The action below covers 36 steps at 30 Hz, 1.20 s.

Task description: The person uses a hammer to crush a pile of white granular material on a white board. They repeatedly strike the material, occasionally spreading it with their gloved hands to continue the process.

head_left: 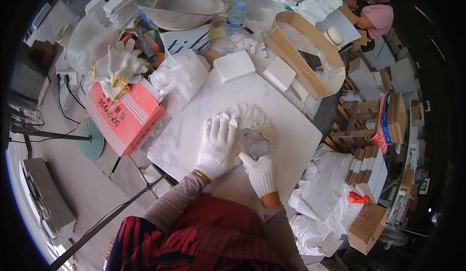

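Note:
My left hand [216, 142], in a white knitted glove, lies flat with its fingers stretched out at the left edge of a heap of white powder [250, 113]. The powder is spread on a pale, grey-veined marble slab [296, 137]. In a matching glove, my right hand [260, 175] grips the near side of a grey, rounded, dusty object [258, 147] with a curved part on top. That object rests in the powder; its exact kind I cannot make out. Part of it is hidden by my right thumb and fingers.
White blocks [234, 67] and a marker [263, 45] lie beyond the slab. A red box [126, 118] with spare gloves [119, 64] stands left, near a plastic bag [179, 76]. Behind are a sieve [182, 1], a bottle [236, 16] and a cardboard tray [281, 45]. A co-worker [376, 18] is far right.

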Motion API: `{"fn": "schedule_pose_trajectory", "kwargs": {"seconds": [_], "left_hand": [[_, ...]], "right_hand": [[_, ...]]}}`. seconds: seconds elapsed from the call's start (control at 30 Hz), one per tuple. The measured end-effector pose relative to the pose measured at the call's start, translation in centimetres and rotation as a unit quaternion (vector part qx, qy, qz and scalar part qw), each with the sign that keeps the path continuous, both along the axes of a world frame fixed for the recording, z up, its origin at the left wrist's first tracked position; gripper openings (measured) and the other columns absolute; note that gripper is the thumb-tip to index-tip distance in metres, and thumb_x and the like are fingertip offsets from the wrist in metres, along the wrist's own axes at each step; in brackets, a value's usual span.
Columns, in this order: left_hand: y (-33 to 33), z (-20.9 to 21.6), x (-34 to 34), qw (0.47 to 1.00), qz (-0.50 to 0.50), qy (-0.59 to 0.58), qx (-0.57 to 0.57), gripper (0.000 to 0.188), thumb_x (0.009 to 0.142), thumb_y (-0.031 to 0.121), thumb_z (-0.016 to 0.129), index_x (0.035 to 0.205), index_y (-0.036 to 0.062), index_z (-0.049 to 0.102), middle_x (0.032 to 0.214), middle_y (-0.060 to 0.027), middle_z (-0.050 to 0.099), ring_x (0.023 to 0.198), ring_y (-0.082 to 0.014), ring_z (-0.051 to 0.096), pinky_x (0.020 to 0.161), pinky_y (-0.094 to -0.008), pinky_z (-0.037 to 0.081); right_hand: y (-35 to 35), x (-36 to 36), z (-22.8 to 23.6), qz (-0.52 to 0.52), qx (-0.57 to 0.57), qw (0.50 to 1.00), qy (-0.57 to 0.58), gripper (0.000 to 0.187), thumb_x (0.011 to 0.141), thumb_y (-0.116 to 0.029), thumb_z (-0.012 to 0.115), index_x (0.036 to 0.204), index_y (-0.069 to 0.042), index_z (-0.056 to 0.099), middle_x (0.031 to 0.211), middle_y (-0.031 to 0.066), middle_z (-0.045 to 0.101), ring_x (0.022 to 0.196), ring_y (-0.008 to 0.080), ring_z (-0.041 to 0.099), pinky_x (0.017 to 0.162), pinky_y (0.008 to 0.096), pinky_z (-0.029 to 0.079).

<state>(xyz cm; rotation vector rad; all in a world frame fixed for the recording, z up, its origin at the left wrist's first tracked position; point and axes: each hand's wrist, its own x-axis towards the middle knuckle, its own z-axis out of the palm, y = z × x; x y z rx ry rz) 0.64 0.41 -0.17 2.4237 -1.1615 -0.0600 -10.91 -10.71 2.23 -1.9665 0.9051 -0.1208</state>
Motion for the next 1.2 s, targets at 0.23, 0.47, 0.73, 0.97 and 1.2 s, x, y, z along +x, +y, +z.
{"fn": "schedule_pose_trajectory", "kwargs": {"seconds": [0.23,0.47,0.73,0.97,1.2], "left_hand": [[0.3,-0.7,-0.1,0.999,0.004,-0.024,-0.024,0.098,0.070,0.047,0.077,0.144,-0.0065,0.044,0.145,-0.0282,0.046,0.140,-0.0453,0.040,0.119,-0.0584,0.028],[-0.1,-0.2,0.1,1.000,-0.003,-0.014,0.013,0.100,0.071,0.050,0.078,0.145,-0.0064,0.043,0.146,-0.0274,0.045,0.140,-0.0450,0.039,0.120,-0.0581,0.028],[0.3,-0.6,0.0,1.000,0.000,0.000,-0.009,0.102,0.070,0.049,0.078,0.148,-0.0055,0.040,0.149,-0.0291,0.042,0.143,-0.0464,0.036,0.122,-0.0590,0.025],[0.1,-0.4,0.0,1.000,0.002,0.008,0.000,0.105,0.070,0.050,0.079,0.149,-0.0050,0.039,0.150,-0.0292,0.042,0.144,-0.0469,0.035,0.122,-0.0591,0.024],[0.5,-0.4,0.0,1.000,-0.006,0.003,-0.010,0.105,0.071,0.052,0.079,0.149,-0.0047,0.039,0.149,-0.0282,0.042,0.143,-0.0460,0.036,0.121,-0.0587,0.025]], "right_hand": [[-0.4,1.2,1.4,-0.065,0.267,0.959,0.063,0.023,0.088,-0.016,0.080,0.100,-0.002,0.067,0.079,0.0070,0.067,0.062,0.0089,0.060,0.049,0.0243,0.043],[-0.1,-0.4,0.1,-0.071,0.155,0.985,0.002,0.021,0.089,-0.019,0.079,0.098,-0.004,0.068,0.069,0.0023,0.063,0.057,0.0080,0.056,0.049,0.0265,0.042],[-0.7,0.8,0.6,-0.075,0.275,0.957,0.045,0.017,0.090,-0.017,0.078,0.094,-0.006,0.066,0.067,0.0025,0.063,0.048,0.0078,0.052,0.043,0.0243,0.040],[0.2,-0.5,0.7,-0.082,0.172,0.981,-0.035,0.014,0.092,-0.018,0.077,0.096,-0.007,0.071,0.072,0.0045,0.066,0.055,0.0101,0.059,0.049,0.0253,0.045],[-0.7,0.5,-0.2,-0.050,0.199,0.977,0.057,0.015,0.092,-0.019,0.077,0.092,-0.007,0.069,0.070,0.0052,0.066,0.050,0.0109,0.058,0.046,0.0245,0.043]]}}
